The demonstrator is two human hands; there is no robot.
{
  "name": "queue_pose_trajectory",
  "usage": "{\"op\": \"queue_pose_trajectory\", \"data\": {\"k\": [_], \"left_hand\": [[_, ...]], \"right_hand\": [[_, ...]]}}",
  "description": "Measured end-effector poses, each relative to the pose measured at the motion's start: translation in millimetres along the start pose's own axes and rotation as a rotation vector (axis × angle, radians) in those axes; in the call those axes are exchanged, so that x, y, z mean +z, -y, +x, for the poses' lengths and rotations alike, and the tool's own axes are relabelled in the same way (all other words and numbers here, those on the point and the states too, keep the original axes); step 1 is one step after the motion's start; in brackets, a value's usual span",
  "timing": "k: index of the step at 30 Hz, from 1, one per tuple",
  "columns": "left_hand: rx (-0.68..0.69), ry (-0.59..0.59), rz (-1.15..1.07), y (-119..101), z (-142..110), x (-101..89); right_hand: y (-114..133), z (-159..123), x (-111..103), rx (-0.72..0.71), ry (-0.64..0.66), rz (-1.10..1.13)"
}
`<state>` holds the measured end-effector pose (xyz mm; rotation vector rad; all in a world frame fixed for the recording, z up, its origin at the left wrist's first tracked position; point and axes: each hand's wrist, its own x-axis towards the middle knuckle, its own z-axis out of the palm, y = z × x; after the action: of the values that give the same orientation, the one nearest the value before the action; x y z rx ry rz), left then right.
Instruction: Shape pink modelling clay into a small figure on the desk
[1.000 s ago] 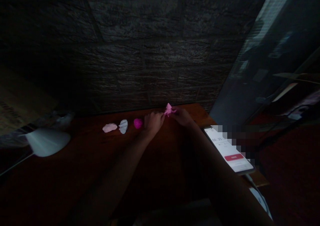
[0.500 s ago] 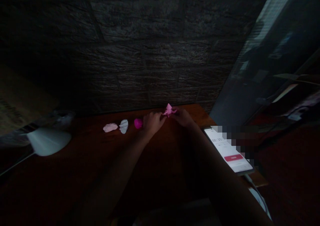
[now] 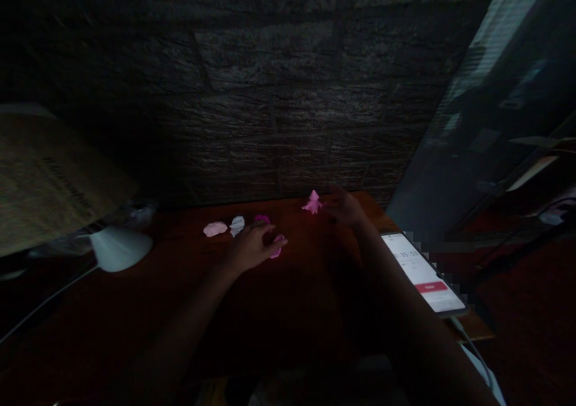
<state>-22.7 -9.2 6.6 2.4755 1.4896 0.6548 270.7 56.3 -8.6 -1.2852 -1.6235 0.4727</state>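
A small pink clay-like figure (image 3: 313, 203) with a pointed top stands upright near the back of the wooden table. Just right of it is my right hand (image 3: 345, 207), its fingers apart and holding nothing. My left hand (image 3: 252, 245) reaches low over the table with thumb and fingers apart. Beyond its fingers lies a magenta lump (image 3: 261, 219), partly covered. Another pink piece (image 3: 276, 247) shows by the thumb; whether the thumb touches it I cannot tell. Left of these sit a crumpled white piece (image 3: 236, 226) and a flat pale pink piece (image 3: 215, 229).
A lit phone (image 3: 423, 274) with a cable lies at the table's right edge. On the left stands a lamp with a white base (image 3: 121, 250) and a brown printed shade (image 3: 54, 178). A dark brick wall (image 3: 288, 106) rises behind the table (image 3: 288, 310). Light is dim.
Both hands have let go of the pink figure, which now stands on the table. My left hand has moved left and nearer; my right hand has drawn slightly right. The view has shifted a little.
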Motion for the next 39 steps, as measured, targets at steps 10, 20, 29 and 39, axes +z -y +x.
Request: {"op": "queue_pose_trajectory", "data": {"k": [10, 20, 29, 39], "left_hand": [[0.005, 0.012, -0.426, 5, 4, 16.8], [-0.118, -0.338, -0.688, 22, 12, 29.8], [-0.175, -0.264, -0.783, 21, 14, 25.4], [-0.103, -0.264, -0.828, 11, 12, 22.4]], "right_hand": [[80, -22, 44, -0.078, -0.039, 0.077], [64, -42, 99, -0.117, 0.283, 0.195], [70, -43, 102, 0.133, 0.245, 0.55], [71, -39, 98, 0.215, 0.272, 0.678]]}}
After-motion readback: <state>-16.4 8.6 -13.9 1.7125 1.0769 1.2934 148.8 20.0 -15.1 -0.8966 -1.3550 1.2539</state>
